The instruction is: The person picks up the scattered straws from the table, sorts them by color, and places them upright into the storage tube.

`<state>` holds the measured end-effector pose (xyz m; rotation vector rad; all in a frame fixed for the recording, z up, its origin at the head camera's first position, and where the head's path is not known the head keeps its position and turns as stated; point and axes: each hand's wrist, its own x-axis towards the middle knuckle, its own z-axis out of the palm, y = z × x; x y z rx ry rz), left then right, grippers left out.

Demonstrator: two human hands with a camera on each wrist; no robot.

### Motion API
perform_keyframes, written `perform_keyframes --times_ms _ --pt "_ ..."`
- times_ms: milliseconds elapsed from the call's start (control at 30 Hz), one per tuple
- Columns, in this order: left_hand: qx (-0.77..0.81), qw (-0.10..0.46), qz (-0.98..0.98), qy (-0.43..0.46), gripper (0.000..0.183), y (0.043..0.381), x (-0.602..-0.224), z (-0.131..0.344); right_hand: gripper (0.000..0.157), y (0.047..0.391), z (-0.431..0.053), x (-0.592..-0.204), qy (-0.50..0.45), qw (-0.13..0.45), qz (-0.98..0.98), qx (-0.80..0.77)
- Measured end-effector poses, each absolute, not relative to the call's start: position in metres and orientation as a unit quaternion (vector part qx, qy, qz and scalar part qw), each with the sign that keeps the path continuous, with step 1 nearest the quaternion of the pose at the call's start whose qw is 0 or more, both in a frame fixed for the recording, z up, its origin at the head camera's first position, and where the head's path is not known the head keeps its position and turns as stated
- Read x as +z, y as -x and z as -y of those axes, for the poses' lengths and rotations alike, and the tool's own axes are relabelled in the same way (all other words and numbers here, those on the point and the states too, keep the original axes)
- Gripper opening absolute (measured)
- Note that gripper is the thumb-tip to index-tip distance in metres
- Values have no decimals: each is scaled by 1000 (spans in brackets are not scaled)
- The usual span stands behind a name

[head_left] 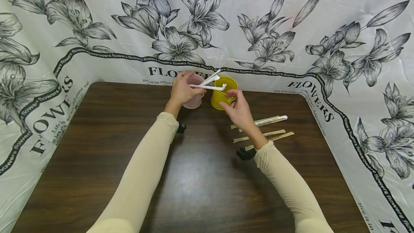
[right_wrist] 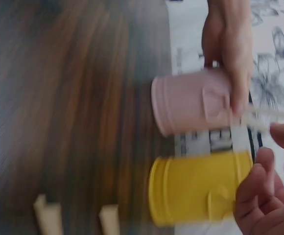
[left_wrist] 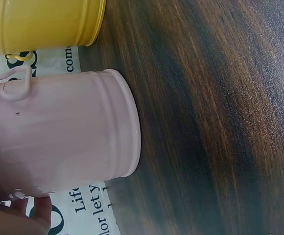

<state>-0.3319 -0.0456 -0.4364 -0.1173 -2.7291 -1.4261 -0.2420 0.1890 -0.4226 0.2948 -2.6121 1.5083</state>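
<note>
My left hand [head_left: 182, 92] grips a pink cup [left_wrist: 63, 132] with a small side handle, thumb near the rim and fingers round the far side. White straws [head_left: 211, 87] with bent ends slant out of this cup's mouth, crossing under the thumb and leaning toward a yellow cup [head_left: 217, 100]. Close by, my right hand [head_left: 240, 110] is at the yellow cup's near right side, thumb and fingers spread apart with nothing between them. Its fingertips overlap the yellow rim in the right wrist view, which is blurred. Both cups stand upright, side by side.
Several thin paper-wrapped sticks [head_left: 267, 133] lie on the dark wooden table [head_left: 191, 182], partly under the right forearm. One white-wrapped piece [head_left: 271, 120] lies with them. A white flower-printed cloth [head_left: 132, 39] hangs right behind the cups.
</note>
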Motion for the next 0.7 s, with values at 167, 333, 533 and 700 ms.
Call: perform_keyframes --times_ms 167,333,533,700 --pt "-453 27 890 38 91 333 -435 46 51 228 -231 -434 -66 15 880 470" --pt "-452 34 890 41 91 333 -436 47 45 223 -270 -454 -13 10 895 446" --pt "-451 30 891 46 98 333 -442 46 44 219 -309 -481 27 -25 917 397" --pt "-456 38 888 50 99 335 -442 45 45 218 -328 -497 15 -40 924 379"
